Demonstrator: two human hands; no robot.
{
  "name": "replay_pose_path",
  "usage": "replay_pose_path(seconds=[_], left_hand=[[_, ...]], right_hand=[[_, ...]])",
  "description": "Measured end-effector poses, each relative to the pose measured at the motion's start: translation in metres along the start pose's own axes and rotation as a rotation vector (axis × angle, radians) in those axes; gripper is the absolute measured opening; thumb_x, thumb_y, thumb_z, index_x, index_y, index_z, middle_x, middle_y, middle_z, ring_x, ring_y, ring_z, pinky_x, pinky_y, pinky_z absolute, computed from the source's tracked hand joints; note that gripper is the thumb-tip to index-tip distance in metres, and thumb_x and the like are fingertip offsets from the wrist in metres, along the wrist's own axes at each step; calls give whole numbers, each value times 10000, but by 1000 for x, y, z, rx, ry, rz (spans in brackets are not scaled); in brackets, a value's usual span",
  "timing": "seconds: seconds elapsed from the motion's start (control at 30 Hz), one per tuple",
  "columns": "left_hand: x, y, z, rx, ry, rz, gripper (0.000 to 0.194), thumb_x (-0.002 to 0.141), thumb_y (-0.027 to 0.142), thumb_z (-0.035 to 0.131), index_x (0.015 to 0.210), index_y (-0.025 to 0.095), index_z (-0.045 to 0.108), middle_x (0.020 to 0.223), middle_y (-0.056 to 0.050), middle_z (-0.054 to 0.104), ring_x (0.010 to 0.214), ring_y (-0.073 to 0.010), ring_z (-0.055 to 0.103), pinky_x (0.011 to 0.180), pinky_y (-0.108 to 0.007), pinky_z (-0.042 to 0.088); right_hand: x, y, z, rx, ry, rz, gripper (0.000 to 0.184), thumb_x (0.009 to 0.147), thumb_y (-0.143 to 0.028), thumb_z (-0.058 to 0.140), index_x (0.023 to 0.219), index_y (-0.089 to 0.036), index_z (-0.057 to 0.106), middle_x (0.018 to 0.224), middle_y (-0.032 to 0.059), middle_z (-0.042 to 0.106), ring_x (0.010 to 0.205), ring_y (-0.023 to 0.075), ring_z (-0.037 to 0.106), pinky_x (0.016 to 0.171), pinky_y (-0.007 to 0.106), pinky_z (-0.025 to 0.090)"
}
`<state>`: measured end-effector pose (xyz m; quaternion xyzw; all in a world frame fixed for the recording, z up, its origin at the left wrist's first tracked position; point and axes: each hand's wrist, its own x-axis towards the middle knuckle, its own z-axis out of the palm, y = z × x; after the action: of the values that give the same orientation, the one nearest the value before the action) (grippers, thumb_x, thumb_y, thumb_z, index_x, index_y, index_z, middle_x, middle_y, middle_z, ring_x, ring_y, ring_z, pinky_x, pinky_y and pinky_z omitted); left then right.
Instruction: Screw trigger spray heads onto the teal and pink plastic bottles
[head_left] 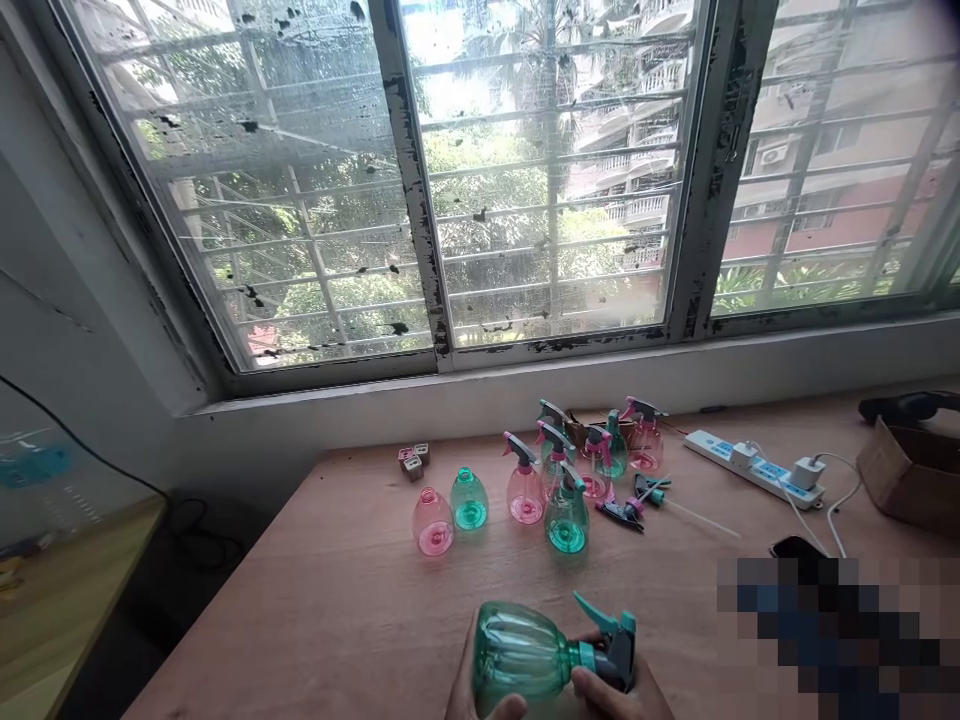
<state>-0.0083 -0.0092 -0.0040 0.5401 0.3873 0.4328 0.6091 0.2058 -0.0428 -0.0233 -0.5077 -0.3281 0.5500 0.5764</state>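
A green plastic spray bottle (525,655) lies on its side at the bottom of the view, held by both hands. My left hand (480,700) cups its round body from below. My right hand (615,695) grips the neck under the teal and grey trigger head (611,640). Only parts of the fingers show above the frame's lower edge. Farther back on the wooden table (337,600) stand several pink and green spray bottles (566,515), two of them, a pink one (433,523) and a green one (469,499), without heads. Loose trigger heads (634,505) lie beside them.
A white power strip (757,470) with plugged chargers lies at the back right, a cardboard box (907,470) beyond it, a dark phone (799,548) nearer. Small blocks (414,460) sit near the wall. A barred window (480,180) fills the back. A second table (60,590) stands left.
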Motion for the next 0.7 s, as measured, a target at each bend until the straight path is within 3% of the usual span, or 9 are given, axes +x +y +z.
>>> replay_pose_path(seconds=[0.23,0.37,0.5,0.7], left_hand=[[4,-10,-2,70,80,39,1008,546,546,901,1411,203,512,1443,-152,553,1393,-412,428,1188,-494,302],[3,-15,-4,98,92,85,1046,559,635,854,1429,184,488,1425,-168,565,1400,-405,420,1206,-489,262],[0,-7,-4,178,113,51,893,656,667,774,1356,152,571,1307,-179,655,1359,-404,472,1200,-486,278],[0,-5,-3,164,99,80,860,612,499,873,1356,192,570,1433,-134,569,1449,-368,352,1225,-458,225]], right_hand=[[-2,-8,3,14,-30,-52,573,568,-670,817,853,-204,644,602,2,628,572,228,628,573,340,477],[-4,-6,3,-23,-21,-99,539,613,-651,804,864,-199,649,598,3,648,585,223,626,599,334,453],[-7,-7,3,-57,4,-143,523,634,-623,805,888,-188,663,634,21,694,628,228,632,641,339,442],[-10,-17,8,-1,15,-157,525,602,-627,820,844,-188,664,595,-9,632,579,210,604,595,329,458]])
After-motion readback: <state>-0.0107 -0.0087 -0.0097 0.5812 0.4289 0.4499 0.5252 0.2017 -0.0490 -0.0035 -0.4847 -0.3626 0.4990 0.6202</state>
